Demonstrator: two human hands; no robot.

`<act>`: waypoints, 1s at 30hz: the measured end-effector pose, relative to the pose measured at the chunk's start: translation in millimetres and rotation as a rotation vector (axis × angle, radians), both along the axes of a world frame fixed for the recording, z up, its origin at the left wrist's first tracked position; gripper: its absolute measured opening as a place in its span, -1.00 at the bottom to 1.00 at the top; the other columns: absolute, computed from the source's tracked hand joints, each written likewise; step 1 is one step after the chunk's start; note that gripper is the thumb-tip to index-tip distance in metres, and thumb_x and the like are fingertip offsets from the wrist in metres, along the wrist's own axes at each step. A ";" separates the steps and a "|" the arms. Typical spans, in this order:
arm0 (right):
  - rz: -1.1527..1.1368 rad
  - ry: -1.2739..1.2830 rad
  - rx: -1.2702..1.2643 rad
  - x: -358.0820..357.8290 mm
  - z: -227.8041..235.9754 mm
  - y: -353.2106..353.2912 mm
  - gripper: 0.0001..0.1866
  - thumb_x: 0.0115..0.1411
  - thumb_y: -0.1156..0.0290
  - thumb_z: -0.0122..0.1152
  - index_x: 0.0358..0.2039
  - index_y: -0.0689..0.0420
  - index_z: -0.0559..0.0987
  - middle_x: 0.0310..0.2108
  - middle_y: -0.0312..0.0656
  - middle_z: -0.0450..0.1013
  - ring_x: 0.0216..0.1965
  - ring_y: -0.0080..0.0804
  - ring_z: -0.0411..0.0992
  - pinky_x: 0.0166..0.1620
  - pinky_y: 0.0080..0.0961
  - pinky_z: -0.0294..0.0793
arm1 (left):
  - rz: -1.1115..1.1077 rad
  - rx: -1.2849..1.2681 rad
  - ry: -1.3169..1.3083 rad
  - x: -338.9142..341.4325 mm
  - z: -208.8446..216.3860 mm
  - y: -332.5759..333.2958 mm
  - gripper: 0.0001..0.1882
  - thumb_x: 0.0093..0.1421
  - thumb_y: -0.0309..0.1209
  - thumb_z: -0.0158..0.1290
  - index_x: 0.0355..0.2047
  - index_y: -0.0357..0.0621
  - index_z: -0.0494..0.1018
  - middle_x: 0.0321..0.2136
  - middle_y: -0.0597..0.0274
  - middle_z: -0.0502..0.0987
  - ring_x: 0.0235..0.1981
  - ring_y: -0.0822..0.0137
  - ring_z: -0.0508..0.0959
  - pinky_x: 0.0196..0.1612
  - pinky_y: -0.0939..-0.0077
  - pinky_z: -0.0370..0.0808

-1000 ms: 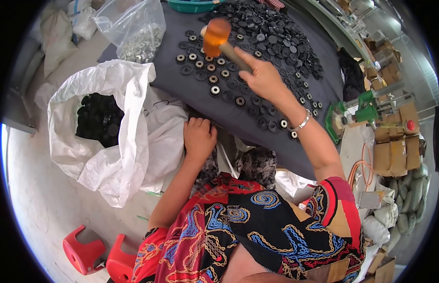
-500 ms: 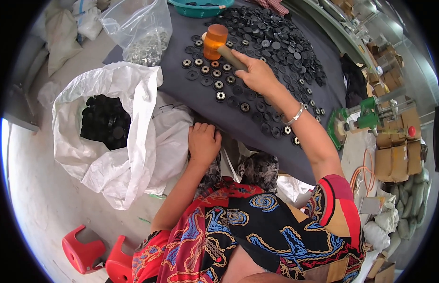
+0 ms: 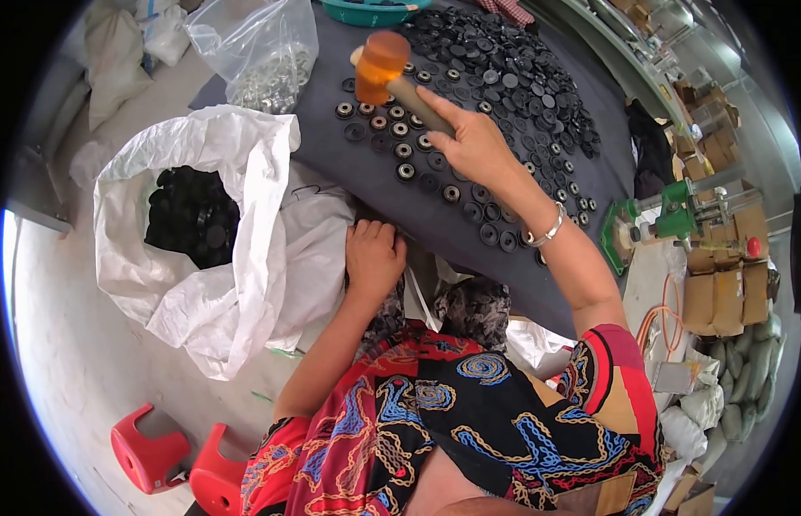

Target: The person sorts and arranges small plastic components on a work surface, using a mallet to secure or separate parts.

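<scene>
My right hand (image 3: 478,146) is closed round the brown handle of a mallet (image 3: 383,65) with an orange, see-through head. The mallet hovers over round black discs, several of which have metal-ringed bearings (image 3: 406,171) set in their middles; its head hides some of them. My left hand (image 3: 374,258) is at the near edge of the dark-covered table (image 3: 332,163), beside a white sack (image 3: 194,142). Its fingers are curled together, and what they grip, if anything, is hidden. Black pieces (image 3: 198,219) fill the sack's opening.
A big heap of black discs (image 3: 495,56) covers the table's far side, near a teal basin (image 3: 366,12). A clear plastic bag of shiny metal parts (image 3: 267,82) stands at the left. A green press tool (image 3: 624,232) is at the right. Red stools (image 3: 147,451) sit lower left.
The mallet head has risen off the discs and moved a little left, with its handle tilting. My right hand has turned slightly; my left hand stays almost still.
</scene>
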State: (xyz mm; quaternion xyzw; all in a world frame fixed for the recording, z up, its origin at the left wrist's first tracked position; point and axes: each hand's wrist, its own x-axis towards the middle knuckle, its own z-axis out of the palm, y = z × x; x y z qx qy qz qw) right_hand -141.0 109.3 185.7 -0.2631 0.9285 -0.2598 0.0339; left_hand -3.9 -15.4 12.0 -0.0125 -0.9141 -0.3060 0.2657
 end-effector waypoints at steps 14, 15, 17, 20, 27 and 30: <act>0.077 0.090 0.163 -8.1 -25.2 -38.0 -0.34 0.11 0.34 0.18 0.27 -0.15 0.31 -0.18 0.04 0.54 -0.20 -0.03 0.54 -0.09 -0.29 0.48 | -0.013 -0.012 -0.039 0.9 1.0 -0.3 -0.89 -0.06 -0.41 0.14 -0.56 -0.17 0.47 -0.52 0.13 0.47 -0.34 0.10 0.44 -0.22 0.18 0.33; 0.077 0.055 0.137 -7.8 -22.0 -37.9 -0.34 0.10 0.35 0.19 0.27 -0.15 0.31 -0.17 0.02 0.55 -0.20 -0.04 0.54 -0.09 -0.29 0.48 | -0.003 -0.021 -0.053 1.4 0.7 -0.5 -0.88 -0.06 -0.40 0.14 -0.55 -0.18 0.48 -0.52 0.13 0.47 -0.34 0.09 0.44 -0.22 0.17 0.34; 0.076 0.026 0.109 -14.8 -22.3 -36.5 -0.33 0.10 0.35 0.19 0.26 -0.15 0.32 -0.17 0.00 0.55 -0.20 -0.05 0.54 -0.08 -0.29 0.48 | -0.008 -0.022 -0.043 0.8 -0.3 0.0 -0.88 -0.06 -0.40 0.14 -0.55 -0.18 0.48 -0.51 0.12 0.47 -0.33 0.09 0.44 -0.21 0.17 0.34; 0.115 0.115 -0.065 -41.6 -27.0 -28.5 -0.37 0.08 0.34 0.15 0.23 -0.13 0.36 -0.27 0.06 0.55 -0.23 0.06 0.52 -0.12 -0.11 0.48 | -0.012 -0.018 -0.040 0.5 2.4 0.2 -0.88 -0.05 -0.40 0.14 -0.55 -0.18 0.48 -0.51 0.12 0.48 -0.33 0.09 0.44 -0.21 0.17 0.34; -0.065 0.091 0.162 -80.5 -22.7 -41.6 -0.35 0.09 0.32 0.20 0.24 -0.10 0.35 -0.08 0.02 0.52 -0.08 -0.09 0.52 0.02 -0.32 0.45 | -0.011 0.003 -0.041 0.8 4.3 1.9 -0.89 -0.03 -0.40 0.13 -0.55 -0.18 0.47 -0.51 0.13 0.48 -0.34 0.08 0.44 -0.21 0.16 0.33; -0.037 0.038 0.049 -88.8 -26.1 -35.7 -0.35 0.09 0.35 0.21 0.24 -0.07 0.35 -0.03 -0.01 0.51 -0.05 -0.11 0.51 0.05 -0.34 0.42 | -0.012 -0.005 -0.076 2.3 1.9 0.1 -0.89 -0.02 -0.40 0.13 -0.56 -0.18 0.47 -0.51 0.13 0.48 -0.34 0.08 0.44 -0.20 0.15 0.33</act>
